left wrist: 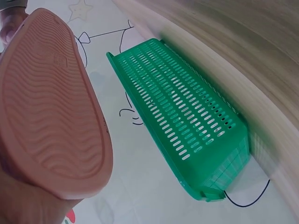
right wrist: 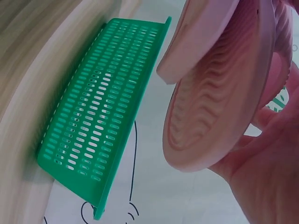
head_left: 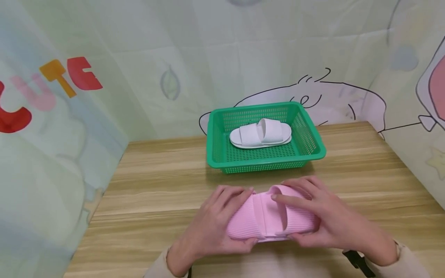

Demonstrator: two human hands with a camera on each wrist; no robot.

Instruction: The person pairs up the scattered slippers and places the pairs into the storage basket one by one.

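A pair of pink slippers (head_left: 243, 220) with ribbed straps is held between both hands, just in front of the basket. My left hand (head_left: 213, 222) grips the left end, thumb along the near edge and fingers over the top. At the other end, my right hand (head_left: 328, 220) holds on, with its index finger reaching toward the strap opening. The left wrist view shows a wavy-patterned sole (left wrist: 56, 98). In the right wrist view, two soles show, one partly overlapping the other sole (right wrist: 201, 116).
Behind the slippers, a green perforated basket (head_left: 271, 161) stands on the wood-grain table (head_left: 156, 200). White slippers (head_left: 249, 135) lie inside it. A printed cloth backdrop (head_left: 156, 38) rises behind and beside the table.
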